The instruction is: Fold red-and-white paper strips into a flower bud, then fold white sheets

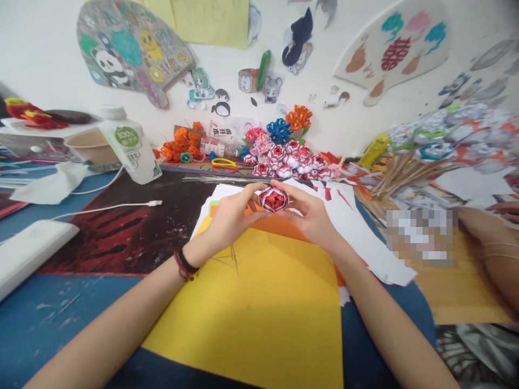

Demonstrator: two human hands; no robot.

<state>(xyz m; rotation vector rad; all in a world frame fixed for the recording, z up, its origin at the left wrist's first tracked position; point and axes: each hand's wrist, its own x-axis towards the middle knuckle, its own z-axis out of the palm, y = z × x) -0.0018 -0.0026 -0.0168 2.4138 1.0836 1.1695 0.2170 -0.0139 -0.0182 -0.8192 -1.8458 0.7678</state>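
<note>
Between my two hands is a red and white paper flower [274, 199], its open face turned toward me. My left hand [239, 212] grips its left side with the fingertips, and my right hand [306, 209] pinches it from the right. Below them lies a large yellow sheet of paper [259, 302], with an orange sheet [300, 231] and white sheets [360, 237] under it. Several thin wires [233, 259] rest on the yellow sheet near my left wrist. Behind my hands sits a cluster of similar red and white flowers [292, 161].
Yellow-handled scissors [224, 165] lie by the wall. At left stand a white bottle [132, 146], a paper bowl [91, 146] and a white power strip [36, 254] with a cable. Paper flowers on sticks [405, 167] lie at right, near another person's arm [494, 254].
</note>
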